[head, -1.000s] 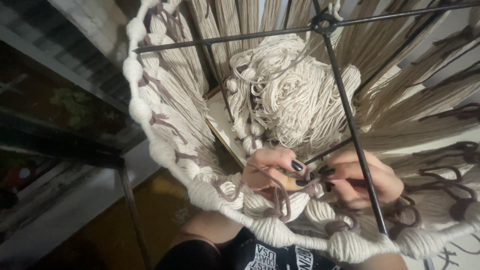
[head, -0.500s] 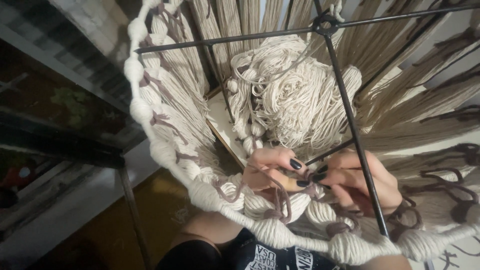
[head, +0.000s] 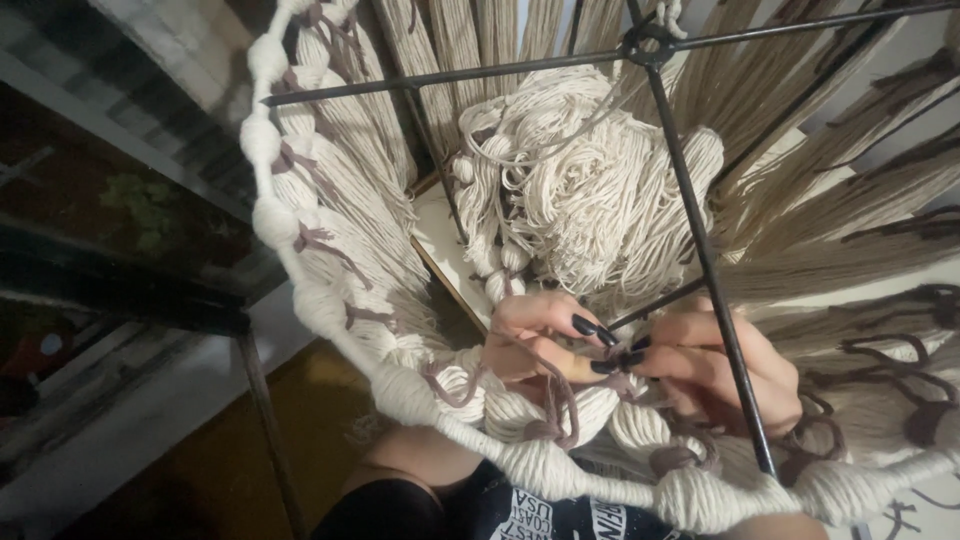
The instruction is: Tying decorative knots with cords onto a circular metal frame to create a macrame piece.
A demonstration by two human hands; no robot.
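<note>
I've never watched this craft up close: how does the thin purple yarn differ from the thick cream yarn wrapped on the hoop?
The purple yarn is a single thin dark strand, pinched by the left hand and right hand. The cream yarn is pale and bundled into fat puffs around the hoop.
The purple yarn crosses loosely between puffs; the cream yarn sits tightly packed.
Both follow the hoop's curved rim.
</note>
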